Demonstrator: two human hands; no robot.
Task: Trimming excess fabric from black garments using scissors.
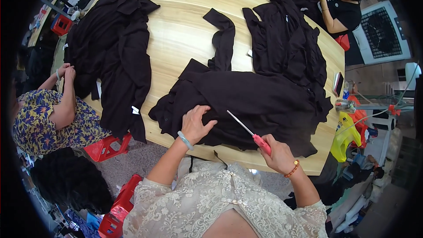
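Right fingers [272, 140] are clamping a pink-handled tool [261, 143]; left fingers [202, 109], apart, are touching black cloth [260, 94]; at right, a yellow bag [345, 137] is hanging, contents unclear.

Red stool [128, 197] placed at lower left; yellow bag [345, 139] seen right of counter [180, 22]; white-framed black grille [381, 33] propped upper right.

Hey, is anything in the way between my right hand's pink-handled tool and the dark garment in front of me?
Nothing visible is. The pink-handled tool in your right hand extends over the dark garment; your left hand rests on the cloth left of its metal tip.
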